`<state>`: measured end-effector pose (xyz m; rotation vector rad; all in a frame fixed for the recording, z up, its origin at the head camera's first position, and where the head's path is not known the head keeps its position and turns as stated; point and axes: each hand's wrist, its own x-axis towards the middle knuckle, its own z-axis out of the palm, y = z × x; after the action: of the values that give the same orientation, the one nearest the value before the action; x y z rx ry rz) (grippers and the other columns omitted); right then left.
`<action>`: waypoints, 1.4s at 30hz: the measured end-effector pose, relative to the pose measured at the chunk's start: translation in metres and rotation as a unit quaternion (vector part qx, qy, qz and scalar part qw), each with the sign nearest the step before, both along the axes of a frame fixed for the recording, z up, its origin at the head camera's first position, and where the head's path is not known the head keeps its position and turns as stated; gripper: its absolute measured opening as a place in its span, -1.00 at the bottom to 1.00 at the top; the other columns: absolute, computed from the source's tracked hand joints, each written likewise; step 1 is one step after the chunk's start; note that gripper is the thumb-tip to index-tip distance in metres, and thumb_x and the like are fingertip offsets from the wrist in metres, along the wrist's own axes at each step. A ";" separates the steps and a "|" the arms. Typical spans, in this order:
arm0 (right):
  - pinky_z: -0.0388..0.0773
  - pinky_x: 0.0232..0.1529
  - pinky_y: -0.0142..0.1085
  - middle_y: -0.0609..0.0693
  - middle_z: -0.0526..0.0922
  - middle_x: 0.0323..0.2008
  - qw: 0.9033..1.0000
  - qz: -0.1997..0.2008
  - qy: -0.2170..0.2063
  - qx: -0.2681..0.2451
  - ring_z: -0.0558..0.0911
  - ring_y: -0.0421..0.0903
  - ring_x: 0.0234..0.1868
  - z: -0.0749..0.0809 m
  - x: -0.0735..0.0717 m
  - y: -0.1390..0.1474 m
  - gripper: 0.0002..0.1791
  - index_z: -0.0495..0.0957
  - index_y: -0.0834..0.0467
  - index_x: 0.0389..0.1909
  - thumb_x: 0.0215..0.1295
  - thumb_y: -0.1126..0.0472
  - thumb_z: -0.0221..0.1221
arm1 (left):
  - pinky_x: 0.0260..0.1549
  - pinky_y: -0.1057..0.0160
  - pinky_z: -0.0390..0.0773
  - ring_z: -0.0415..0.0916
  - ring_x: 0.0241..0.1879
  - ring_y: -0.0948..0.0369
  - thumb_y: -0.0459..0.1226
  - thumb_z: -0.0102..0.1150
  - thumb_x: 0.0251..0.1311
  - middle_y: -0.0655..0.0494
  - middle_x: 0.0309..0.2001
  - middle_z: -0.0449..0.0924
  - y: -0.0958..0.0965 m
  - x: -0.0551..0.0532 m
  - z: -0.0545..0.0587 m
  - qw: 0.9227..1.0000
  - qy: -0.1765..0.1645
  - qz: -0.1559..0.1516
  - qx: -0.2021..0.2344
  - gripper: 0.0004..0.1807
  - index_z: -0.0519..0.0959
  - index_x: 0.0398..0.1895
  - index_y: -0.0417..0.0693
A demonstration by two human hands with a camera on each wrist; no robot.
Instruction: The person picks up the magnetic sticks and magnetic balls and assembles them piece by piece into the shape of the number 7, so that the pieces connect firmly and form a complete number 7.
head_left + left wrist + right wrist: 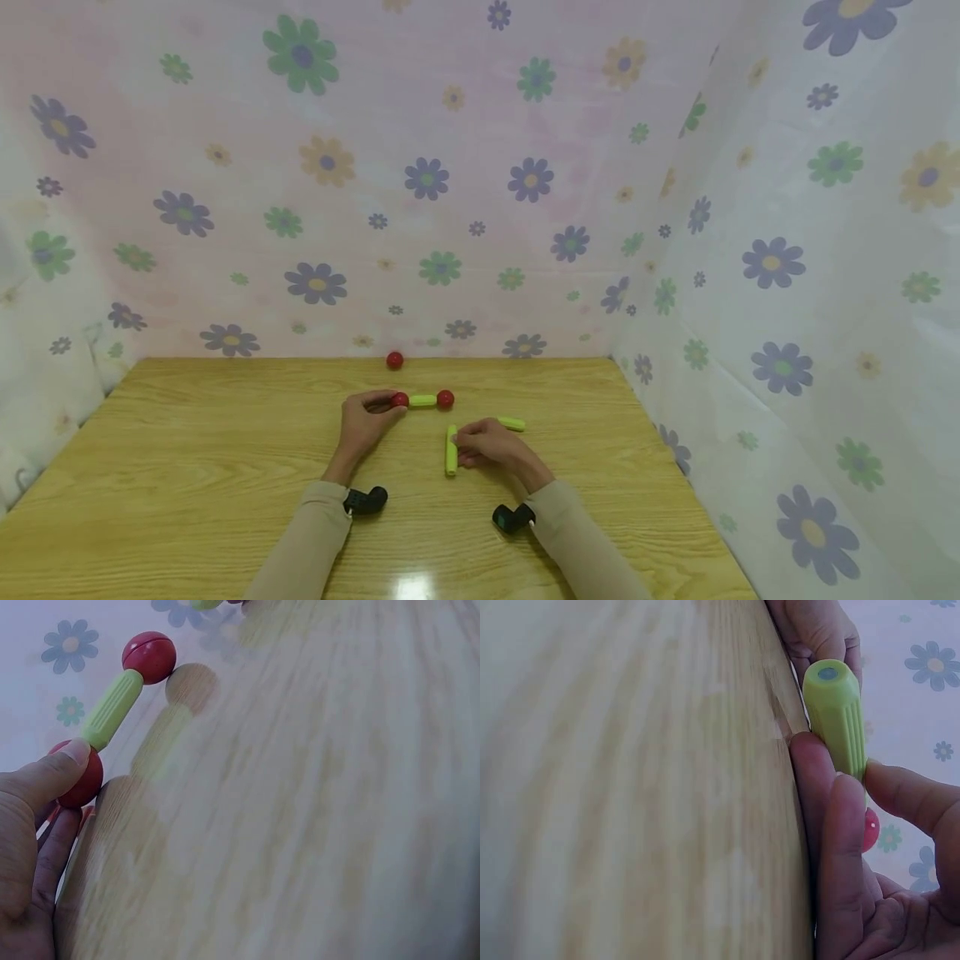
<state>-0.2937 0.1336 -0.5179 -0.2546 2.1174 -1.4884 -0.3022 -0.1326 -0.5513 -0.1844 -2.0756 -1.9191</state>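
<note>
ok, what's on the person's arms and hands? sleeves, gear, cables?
Both hands, left and right, are bare, no gloves. Long plain beige sleeves reach the wrists. Each wrist has a small black rounded device, left unit and right unit. A tiny white bit shows by each; cable or strap, can't tell.

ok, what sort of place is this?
Probably a makeshift recording booth or play corner: flower-print sheeting behind and beside a wood-grain table, plus red balls and yellow-green rods.
</note>
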 end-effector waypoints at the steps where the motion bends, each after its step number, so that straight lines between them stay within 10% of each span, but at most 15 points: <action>1: 0.70 -0.33 -0.43 0.10 0.76 -0.27 1.000 -0.001 -0.001 0.000 0.73 -0.21 -0.38 0.000 0.000 -0.001 -0.57 0.56 0.40 0.19 0.49 0.15 0.18 | -0.17 0.53 0.65 0.65 -0.02 -0.30 -0.52 0.46 0.08 -0.42 -0.02 0.67 0.001 0.001 0.002 1.000 0.000 -0.001 0.001 -0.64 0.68 -0.01 -0.45; 11: 0.69 -0.39 -0.42 0.12 0.76 -0.28 1.000 0.002 0.002 -0.004 0.72 -0.21 -0.40 0.003 -0.001 -0.005 -0.51 0.51 0.44 0.22 0.48 0.14 0.18 | -0.14 0.45 0.68 0.63 -0.02 -0.35 -0.54 0.43 0.10 -0.49 -0.01 0.64 0.002 0.020 0.028 1.000 0.008 -0.021 -0.002 -0.63 0.64 0.00 -0.53; 42: 0.74 -0.21 -0.36 0.16 0.72 -0.22 0.996 -0.065 -0.019 -0.058 0.73 -0.18 -0.33 -0.005 -0.013 -0.026 -0.53 0.49 0.50 0.21 0.49 0.19 0.15 | -0.07 0.29 0.72 0.64 0.00 -0.32 -0.54 0.43 0.11 -0.48 0.00 0.64 0.003 0.019 0.030 1.000 -0.005 -0.012 -0.015 -0.63 0.64 0.01 -0.53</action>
<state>-0.3065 0.1076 -0.5232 -0.1320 2.0553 -1.6799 -0.2829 -0.1296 -0.5216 -0.2085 -2.1174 -1.9079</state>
